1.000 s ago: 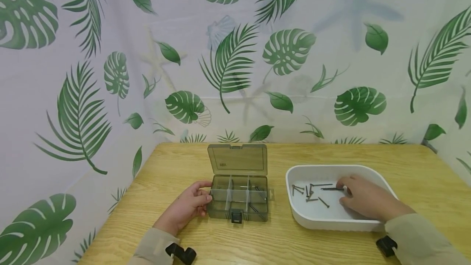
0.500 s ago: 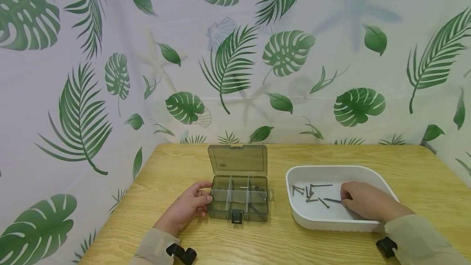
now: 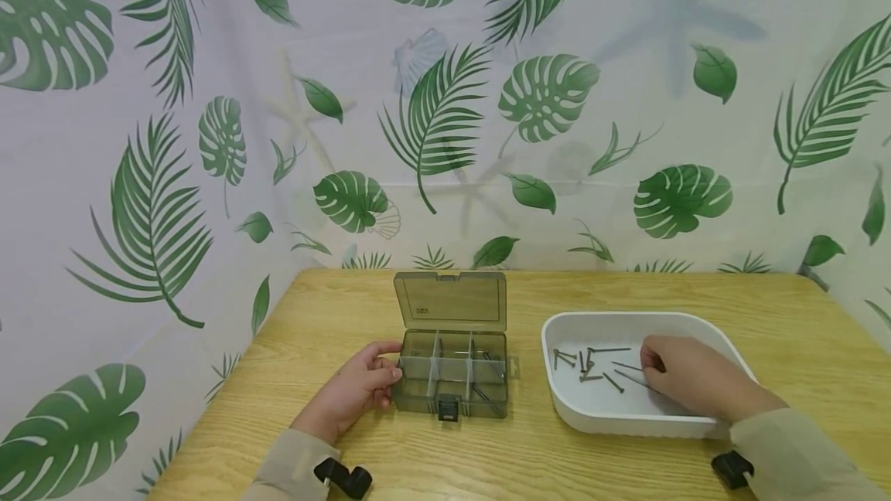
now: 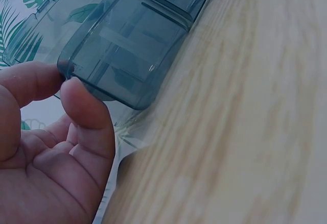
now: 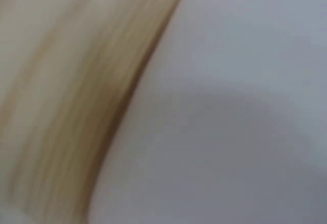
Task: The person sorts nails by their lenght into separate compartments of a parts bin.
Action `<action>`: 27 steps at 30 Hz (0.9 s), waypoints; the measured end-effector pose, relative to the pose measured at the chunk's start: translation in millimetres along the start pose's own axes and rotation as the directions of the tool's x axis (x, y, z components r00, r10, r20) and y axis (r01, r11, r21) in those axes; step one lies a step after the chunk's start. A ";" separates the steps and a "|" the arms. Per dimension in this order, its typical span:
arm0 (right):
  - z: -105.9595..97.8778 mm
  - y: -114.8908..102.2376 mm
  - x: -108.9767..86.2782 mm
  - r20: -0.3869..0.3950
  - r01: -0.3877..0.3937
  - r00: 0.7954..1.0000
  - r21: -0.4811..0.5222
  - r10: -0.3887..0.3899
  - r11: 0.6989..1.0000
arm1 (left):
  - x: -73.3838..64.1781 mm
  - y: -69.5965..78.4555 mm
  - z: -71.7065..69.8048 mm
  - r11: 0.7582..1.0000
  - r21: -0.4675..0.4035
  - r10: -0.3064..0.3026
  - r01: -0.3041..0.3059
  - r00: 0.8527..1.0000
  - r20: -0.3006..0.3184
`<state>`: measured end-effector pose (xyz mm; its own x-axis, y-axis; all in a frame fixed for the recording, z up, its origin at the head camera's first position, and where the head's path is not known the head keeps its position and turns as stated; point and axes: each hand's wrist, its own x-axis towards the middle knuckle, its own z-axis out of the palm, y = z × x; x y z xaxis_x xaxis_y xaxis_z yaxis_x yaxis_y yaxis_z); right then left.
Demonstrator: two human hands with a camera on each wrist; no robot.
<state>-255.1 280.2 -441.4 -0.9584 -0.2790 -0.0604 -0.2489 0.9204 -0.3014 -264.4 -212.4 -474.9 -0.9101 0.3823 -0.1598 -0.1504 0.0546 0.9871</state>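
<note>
A smoky see-through compartment box (image 3: pixel 451 373) stands on the table with its lid (image 3: pixel 451 301) raised. My left hand (image 3: pixel 362 385) pinches its left side between thumb and forefinger, as the left wrist view shows at the box edge (image 4: pixel 110 94). A few dark screws (image 3: pixel 483 393) lie in its right-hand compartments. My right hand (image 3: pixel 696 377) is inside the white tray (image 3: pixel 592 422), fingertips pinching a thin dark screw (image 3: pixel 625 366). A second thin screw (image 3: pixel 629 380) shows just below it, running under the hand; whether it is held too is hard to tell.
Several loose screws (image 3: pixel 590 366) lie in the tray's left half. The tray stands right of the box, on a wood-grain table (image 3: pixel 334 308). A leaf-print cloth (image 3: pixel 445 99) hangs behind. The right wrist view is blurred, showing the tray wall (image 5: pixel 214 132) and table (image 5: pixel 66 96).
Inside the tray, my right hand shifted slightly toward the far side over the last half second. Two screw shafts now show by its fingertips rather than one. My left hand and the box stayed put.
</note>
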 end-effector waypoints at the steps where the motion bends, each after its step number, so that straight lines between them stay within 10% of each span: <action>1: -0.9 -2.6 -0.1 -0.007 0.001 1.000 0.002 -0.001 1.000 | -0.1 0.2 0.2 1.000 -0.001 0.000 0.000 1.000 0.002; 14: -11.3 -50.1 -4.2 -0.149 0.153 0.979 0.097 -0.137 0.984 | -0.1 0.6 -0.2 1.000 -0.007 0.001 -0.001 1.000 0.003; 27: -5.1 -108.2 -4.3 -0.133 0.261 0.961 0.137 -0.243 0.956 | -1.7 3.2 2.5 1.000 0.004 -0.002 0.002 1.000 0.003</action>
<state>-224.8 183.2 -403.7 -0.8789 -0.4554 0.1421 -0.4688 0.7694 -0.4338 -262.3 -210.6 -471.5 -0.9085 0.3851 -0.1620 -0.1509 0.0590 0.9868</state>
